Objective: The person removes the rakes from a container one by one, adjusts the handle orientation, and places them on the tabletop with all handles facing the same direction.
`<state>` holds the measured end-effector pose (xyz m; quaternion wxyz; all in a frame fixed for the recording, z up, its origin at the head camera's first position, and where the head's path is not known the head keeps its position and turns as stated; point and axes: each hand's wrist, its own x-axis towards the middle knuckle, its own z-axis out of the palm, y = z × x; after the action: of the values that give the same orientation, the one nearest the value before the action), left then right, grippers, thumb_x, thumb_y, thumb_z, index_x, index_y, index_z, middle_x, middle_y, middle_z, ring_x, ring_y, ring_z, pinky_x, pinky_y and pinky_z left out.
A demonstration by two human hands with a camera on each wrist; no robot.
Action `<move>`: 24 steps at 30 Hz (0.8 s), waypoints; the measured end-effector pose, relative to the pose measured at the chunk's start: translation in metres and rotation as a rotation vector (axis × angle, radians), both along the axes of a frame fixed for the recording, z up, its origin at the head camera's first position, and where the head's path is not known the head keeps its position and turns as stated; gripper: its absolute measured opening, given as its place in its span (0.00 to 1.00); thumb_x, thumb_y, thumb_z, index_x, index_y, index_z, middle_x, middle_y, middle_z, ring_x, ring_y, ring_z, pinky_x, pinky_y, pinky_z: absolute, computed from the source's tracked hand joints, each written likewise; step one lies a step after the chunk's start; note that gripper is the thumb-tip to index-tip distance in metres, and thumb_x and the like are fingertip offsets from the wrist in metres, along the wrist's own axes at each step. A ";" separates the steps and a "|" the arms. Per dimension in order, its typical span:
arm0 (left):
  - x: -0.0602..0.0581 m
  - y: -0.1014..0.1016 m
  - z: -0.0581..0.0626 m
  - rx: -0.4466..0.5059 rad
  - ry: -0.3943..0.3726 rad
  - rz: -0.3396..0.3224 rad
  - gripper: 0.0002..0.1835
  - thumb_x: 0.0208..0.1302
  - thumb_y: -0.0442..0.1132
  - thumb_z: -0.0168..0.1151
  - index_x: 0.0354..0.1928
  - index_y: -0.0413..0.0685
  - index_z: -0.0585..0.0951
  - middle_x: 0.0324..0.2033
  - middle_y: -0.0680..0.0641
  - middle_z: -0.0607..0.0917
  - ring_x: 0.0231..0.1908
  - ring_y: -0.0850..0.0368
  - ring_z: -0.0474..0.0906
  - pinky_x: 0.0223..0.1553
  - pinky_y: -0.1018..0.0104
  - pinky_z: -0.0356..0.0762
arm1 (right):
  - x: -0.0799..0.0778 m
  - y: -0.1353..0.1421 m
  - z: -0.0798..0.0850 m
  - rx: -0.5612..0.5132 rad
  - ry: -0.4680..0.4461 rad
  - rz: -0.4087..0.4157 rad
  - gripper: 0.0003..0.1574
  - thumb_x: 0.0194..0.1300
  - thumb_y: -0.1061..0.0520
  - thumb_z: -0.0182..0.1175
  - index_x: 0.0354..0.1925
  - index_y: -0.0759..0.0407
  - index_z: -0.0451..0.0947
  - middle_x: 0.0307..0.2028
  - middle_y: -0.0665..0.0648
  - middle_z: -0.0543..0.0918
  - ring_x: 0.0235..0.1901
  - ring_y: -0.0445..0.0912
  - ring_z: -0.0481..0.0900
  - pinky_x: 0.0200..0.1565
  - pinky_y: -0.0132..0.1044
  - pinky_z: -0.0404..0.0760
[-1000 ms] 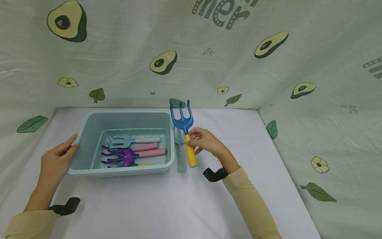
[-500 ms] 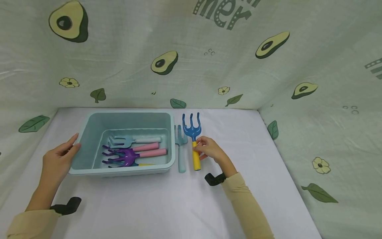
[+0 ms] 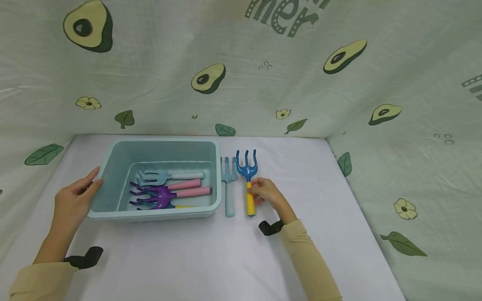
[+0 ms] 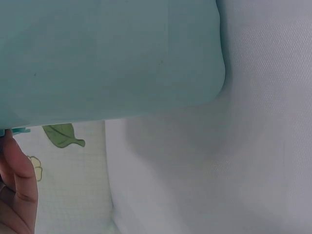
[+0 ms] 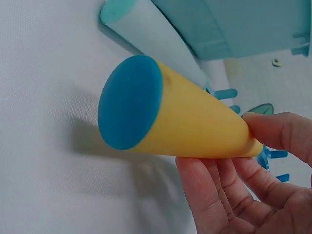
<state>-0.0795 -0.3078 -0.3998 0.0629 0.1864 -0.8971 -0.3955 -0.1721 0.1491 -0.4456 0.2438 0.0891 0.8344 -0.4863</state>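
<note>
Blue fork now farther right; right hand pinches yellow handle; left hand touches tub, can't tell if gripping

The yellow-handled blue fork points away, near the basin.

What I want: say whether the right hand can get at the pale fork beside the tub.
Probably not yet: the right hand holds a blue fork, though the pale fork lies close, its handle uncovered.

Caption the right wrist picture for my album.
The right hand's grip holds a yellow-handled blue fork; a pale handle lies near the tub.
</note>
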 end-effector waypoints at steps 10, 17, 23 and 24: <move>0.000 0.001 0.000 0.007 0.005 -0.005 0.24 0.64 0.55 0.47 0.63 0.73 0.61 0.59 0.35 0.69 0.32 0.82 0.61 0.25 0.85 0.64 | -0.002 0.003 -0.015 0.044 -0.012 -0.043 0.20 0.56 0.54 0.61 0.45 0.61 0.74 0.36 0.58 0.80 0.28 0.46 0.77 0.28 0.35 0.79; -0.001 0.002 0.001 0.012 -0.008 0.001 0.24 0.64 0.56 0.47 0.63 0.73 0.60 0.60 0.36 0.68 0.34 0.80 0.63 0.25 0.85 0.63 | -0.003 0.002 -0.022 0.058 -0.034 -0.075 0.20 0.55 0.53 0.62 0.46 0.60 0.74 0.36 0.58 0.80 0.28 0.45 0.77 0.27 0.33 0.79; 0.000 0.001 0.000 0.019 -0.014 0.008 0.24 0.64 0.56 0.47 0.62 0.74 0.60 0.60 0.37 0.68 0.34 0.79 0.64 0.25 0.84 0.65 | -0.004 -0.001 -0.024 0.064 -0.047 -0.084 0.21 0.56 0.53 0.62 0.47 0.61 0.74 0.36 0.59 0.80 0.28 0.45 0.77 0.26 0.32 0.79; 0.000 0.001 0.000 0.020 -0.018 0.012 0.24 0.64 0.56 0.47 0.62 0.75 0.60 0.61 0.38 0.67 0.36 0.78 0.66 0.25 0.84 0.65 | -0.004 -0.001 -0.024 0.064 -0.050 -0.086 0.21 0.56 0.53 0.62 0.47 0.61 0.74 0.36 0.59 0.80 0.28 0.45 0.77 0.26 0.32 0.79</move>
<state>-0.0798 -0.3070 -0.3997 0.0553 0.1958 -0.8925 -0.4026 -0.1759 0.1476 -0.4698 0.2407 0.1448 0.8384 -0.4671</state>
